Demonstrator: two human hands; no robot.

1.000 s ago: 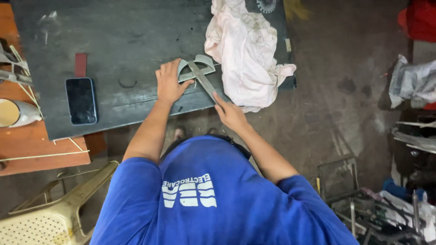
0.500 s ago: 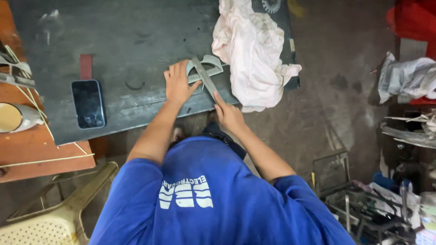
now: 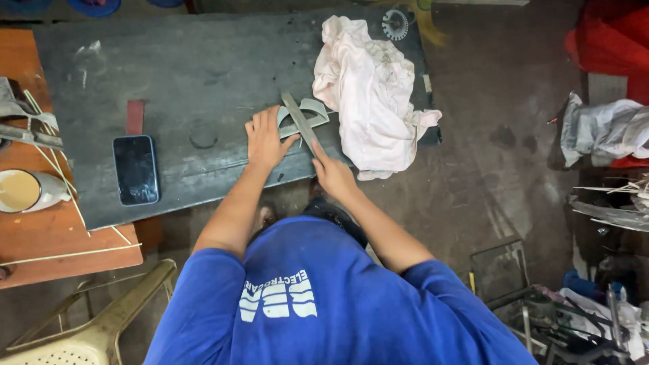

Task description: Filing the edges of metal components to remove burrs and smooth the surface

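1. Pressing your left hand (image 3: pixel 265 140) flat, fingers spread, you pin the curved grey metal piece (image 3: pixel 305 116) to the dark grey worktop (image 3: pixel 196 81) near its front edge, likely to stop it sliding.
2. Your right hand (image 3: pixel 332 174) is closed around the lower end of a long flat metal file (image 3: pixel 301 123), laid slanting across the piece.
3. The crumpled pale pink rag (image 3: pixel 368 94) lies just beside it; the black phone (image 3: pixel 136 169) sits well apart.
4. Your palm hides part of the piece, so you cannot judge its full shape.
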